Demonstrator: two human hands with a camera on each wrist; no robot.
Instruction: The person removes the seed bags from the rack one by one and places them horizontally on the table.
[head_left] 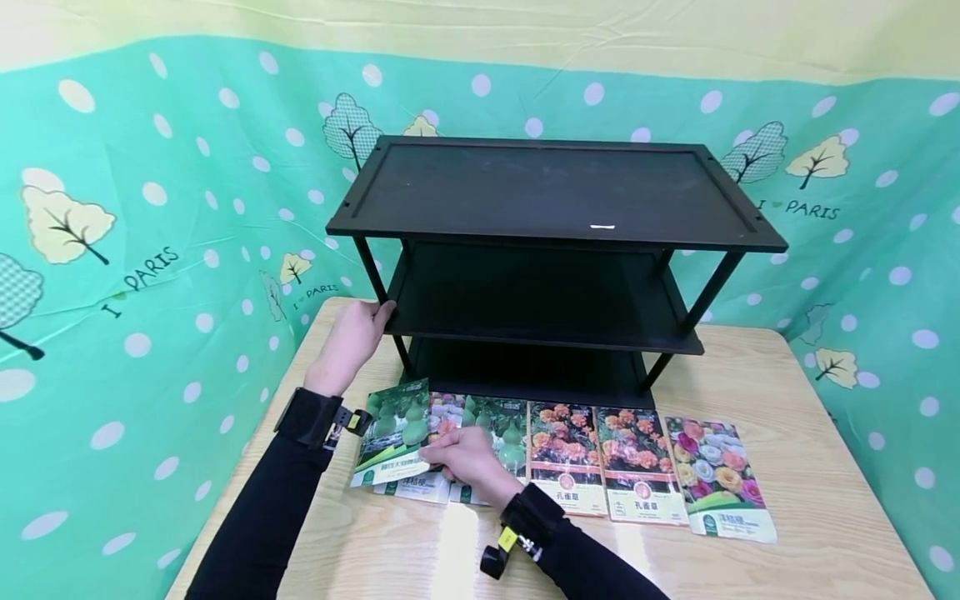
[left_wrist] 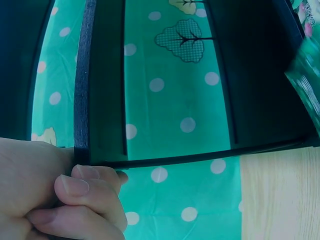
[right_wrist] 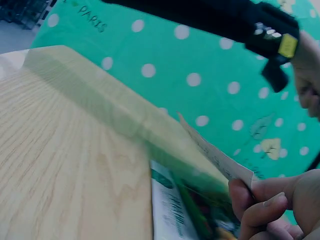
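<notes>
My left hand [head_left: 354,343] grips the left front corner of the middle tier of a black three-tier shelf [head_left: 525,292]; in the left wrist view its fingers [left_wrist: 90,197] curl at the tier's edge beside the post. My right hand [head_left: 468,460] pinches the lower right corner of a green seed packet [head_left: 393,433] picturing round green gourds. That packet is raised and tilted over a packet with mixed pale flowers [head_left: 446,412]. Thumb and fingers hold its thin edge [right_wrist: 217,155] in the right wrist view. Another gourd packet [head_left: 510,429] lies partly behind the right hand.
Two orange marigold packets [head_left: 566,458] [head_left: 641,462] and a packet with multicoloured blooms [head_left: 720,479] continue the row along the shelf's front. All lie on a light wooden table [head_left: 817,467]. A green dotted cloth [head_left: 187,208] hangs behind and at both sides.
</notes>
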